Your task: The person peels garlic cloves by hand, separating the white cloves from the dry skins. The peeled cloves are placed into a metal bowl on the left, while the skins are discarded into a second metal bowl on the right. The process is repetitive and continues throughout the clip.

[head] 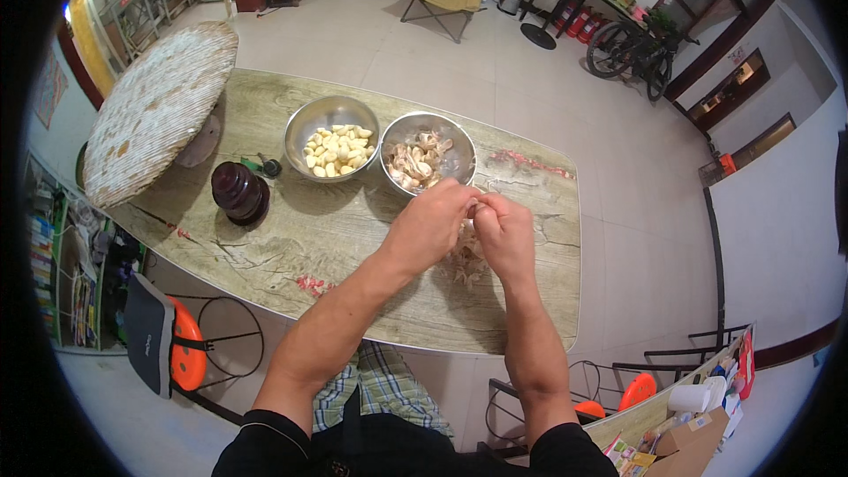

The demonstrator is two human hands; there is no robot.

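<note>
My left hand (439,215) and my right hand (505,225) meet fingertip to fingertip just in front of a steel bowl (466,169) of unpeeled garlic cloves (416,160). Between the fingers is a small piece, apparently a garlic clove, mostly hidden by them. Under the hands, loose garlic skins (467,265) lie in a pile on the wood-patterned table (424,318). To the left, touching or nearly touching the first bowl, a second steel bowl (298,120) holds peeled garlic cloves (338,151).
A dark red lidded jar (240,193) stands left of the bowls, with a small green and black object (265,165) behind it. A large round woven board (159,112) leans over the table's left end. Orange stools (187,344) stand near the table.
</note>
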